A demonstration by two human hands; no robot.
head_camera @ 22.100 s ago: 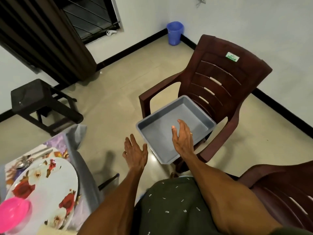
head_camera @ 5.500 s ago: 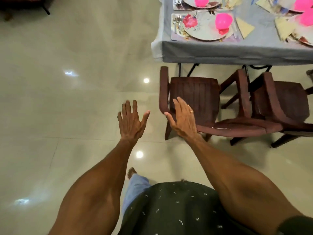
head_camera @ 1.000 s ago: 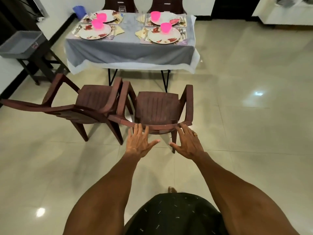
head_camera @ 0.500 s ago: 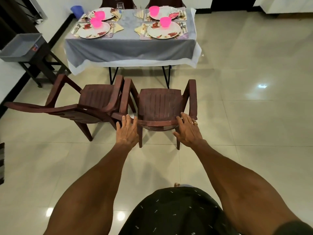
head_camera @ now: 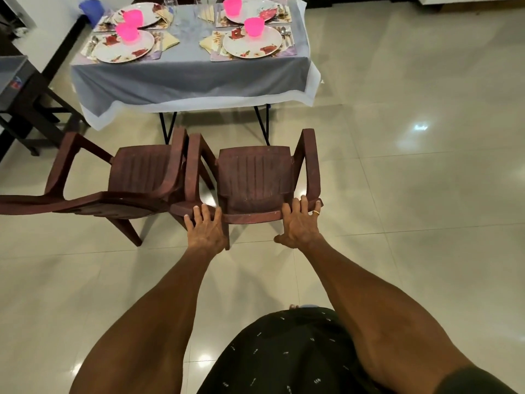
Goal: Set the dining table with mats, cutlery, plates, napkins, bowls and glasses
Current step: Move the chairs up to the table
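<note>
Both hands are on the top rail of the right brown chair. Left hand: fingers curled over the rail near its left end, gripping it. Right hand: fingers curled over the rail near its right end, thumb spread out below; a ring on 1 finger.

Task items sit on the dining table, beyond the chairs, under a grey tablecloth. 4 settings are visible: floral plates such as the near-left plate and near-right plate, each on a mat and carrying a pink bowl. Yellow napkins lie beside the plates, cutlery at the outer edges. Clear glasses stand near the table centre.

Surroundings: a 2nd brown chair stands just left of the held one, armrests almost touching. Both chairs stand between the person and the table, well short of its near edge. A dark stool with a grey tub on it stands at far left; a blue bin sits by the wall.

Hidden or unclear: the tub is cut off by the left frame edge. The far 2 settings are partly cropped at the top. The glasses are transparent and hard to count. Cutlery types are too small to tell. The held chair's back face and rear legs are mostly hidden by the hands and rail.
</note>
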